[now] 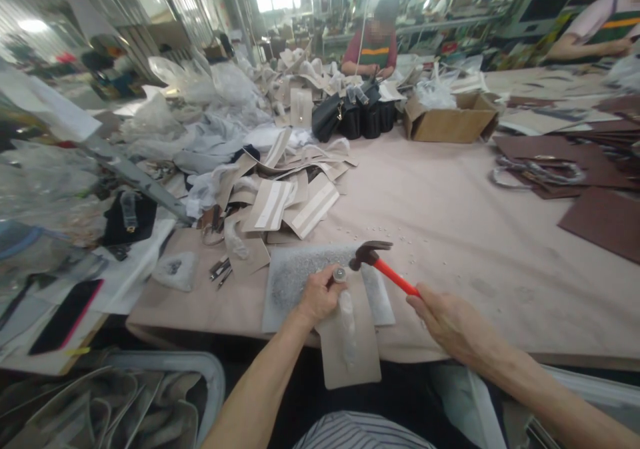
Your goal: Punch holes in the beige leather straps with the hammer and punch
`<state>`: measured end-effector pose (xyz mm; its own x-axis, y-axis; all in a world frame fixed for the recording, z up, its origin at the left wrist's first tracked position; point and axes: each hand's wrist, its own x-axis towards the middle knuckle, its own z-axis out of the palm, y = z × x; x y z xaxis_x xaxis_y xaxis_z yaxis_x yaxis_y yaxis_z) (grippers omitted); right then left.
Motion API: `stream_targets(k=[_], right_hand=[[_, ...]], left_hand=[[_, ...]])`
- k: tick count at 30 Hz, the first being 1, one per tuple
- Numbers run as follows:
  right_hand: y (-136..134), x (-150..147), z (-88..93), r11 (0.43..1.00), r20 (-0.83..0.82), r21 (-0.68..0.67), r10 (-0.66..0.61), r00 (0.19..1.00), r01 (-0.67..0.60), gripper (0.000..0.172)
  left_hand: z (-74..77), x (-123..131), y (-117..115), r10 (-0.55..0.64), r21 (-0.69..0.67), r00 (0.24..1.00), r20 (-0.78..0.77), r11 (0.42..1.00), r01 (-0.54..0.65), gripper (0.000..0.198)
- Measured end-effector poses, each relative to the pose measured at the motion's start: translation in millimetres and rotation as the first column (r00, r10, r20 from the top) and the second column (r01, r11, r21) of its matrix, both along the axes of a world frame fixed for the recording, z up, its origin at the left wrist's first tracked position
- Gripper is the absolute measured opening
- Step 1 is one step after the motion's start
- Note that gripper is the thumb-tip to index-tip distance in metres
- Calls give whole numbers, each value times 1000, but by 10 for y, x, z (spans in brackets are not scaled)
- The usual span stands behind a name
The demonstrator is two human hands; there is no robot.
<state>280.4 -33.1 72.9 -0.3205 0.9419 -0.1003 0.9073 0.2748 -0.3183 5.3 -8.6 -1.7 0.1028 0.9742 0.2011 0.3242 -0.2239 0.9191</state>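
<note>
Right-hand grip: right hand (453, 325) closed around the lower end of the hammer (383, 267); fingers wrapped, palm turned down.
Left-hand grip: left hand (320, 295) pinched shut on a small round metal fitting (339, 275), held between thumb and fingertips at the top edge of the beige panel (350, 342).
Hammer: dark metal claw head, smooth bright orange-red handle; handle slopes from the right hand up and left, head poised just above and beside the fitting, near the left thumb. Contact between head and fitting cannot be told.
Metal fitting: short silvery disc, shiny, seated on the panel's upper end.
Beige panel: flat, matte, roughly rectangular sheet of leather-like material; lower half overhangs the table edge toward the person; a crumpled clear plastic wrap lies along its middle.
Pad: grey speckled slab (287, 282), rectangular, rough-looking, lying flat under the panel's upper end and both working points.
Table: broad surface (450, 215) covered in pale pinkish, slightly soiled cloth.
Surroundings, left: heap of cut beige strips (295, 195) with white bands, clear plastic bags, small metal tools beside the pad.
Surroundings, far: black handbags (357, 119) standing in a row, open cardboard box (450, 119), dark brown sheets (595, 169) at right.
Other people: one person seated across the table, another's arm at upper right, both well apart from the hammer.
</note>
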Motion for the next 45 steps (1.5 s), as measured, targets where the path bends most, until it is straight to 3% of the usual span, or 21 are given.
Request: stream_targets(k=[2,4,7,10,13,15,17,20,23,28,34,40,43,45], right_hand=[[121,119,-130,989,13,-99,-112,994,113,33],[227,187,-269,973,115,-109,-193,974,205,33],[264,68,-386,976,141,144,-184,973,164,31],[130,-342,-372,935,-71,342,124,990,-92,44],[-57,-823,-394,846,-166,309,497,852,-434,50],[-142,-1040,-478,811,-148,286,564,813,-510,39],[-181,-1136,-574,826,-113,283,534,838,-488,28],[-174,-1120,-605,857,-43,293,454,890,-423,30],[-112,-1037,-458,915,72,296,264,962,-274,33],[52,-918,-193,958,199,286,-69,978,9,19],[19,-869,-207,988,246,120,-124,961,97,13],[-15,-882,-210,989,139,-12,-141,980,144,14],[42,-856,-212,985,-39,-86,-153,987,150,14],[84,-781,-205,962,-238,-182,-246,940,205,12]], left_hand=[[6,-2,2,-4,-13,1000,23,1000,4,14],[7,-4,6,-1,-29,999,48,1000,3,11],[-1,-5,13,5,-47,996,91,999,-1,9],[-11,-2,28,27,-66,988,149,998,-18,12],[-11,8,60,92,-111,975,203,991,-71,18],[0,15,84,160,-175,953,257,978,-117,19],[19,18,98,266,-252,902,339,950,-185,22],[68,-2,81,354,-264,838,416,929,-261,24],[155,-82,26,361,-168,840,405,932,-320,21],[313,-350,-51,440,-77,733,518,878,-473,33],[237,-505,-170,439,-89,753,490,885,-457,35],[103,-415,-307,455,-177,785,421,890,-421,36],[74,-438,-314,430,-194,797,424,903,-384,36],[39,-482,-271,446,-207,790,420,895,-395,37]])
